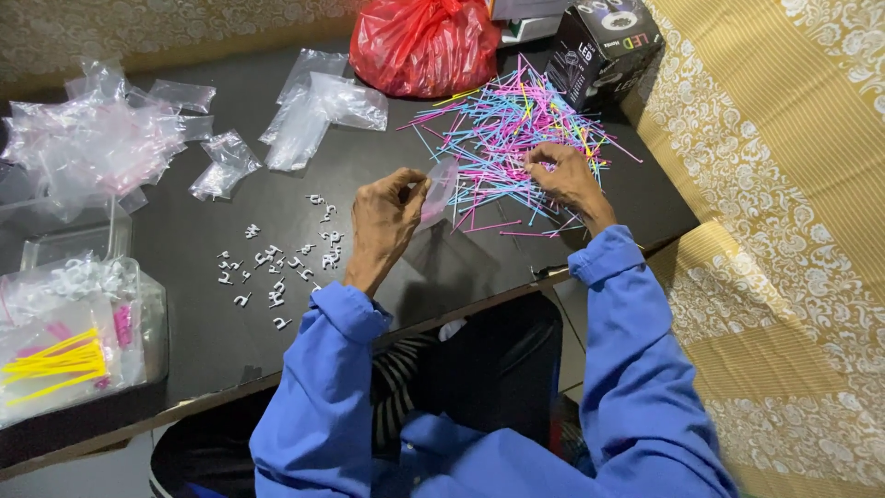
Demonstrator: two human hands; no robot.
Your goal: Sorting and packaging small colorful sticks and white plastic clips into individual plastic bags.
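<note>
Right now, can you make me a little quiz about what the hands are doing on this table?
1. True or false: the left hand holds a small clear bag.
2. What does the right hand rest on? A) the pile of coloured sticks B) the red bag C) the black box
3. What colour are the small clips lying near the left hand?

Key: 1 true; 2 A; 3 white.
</note>
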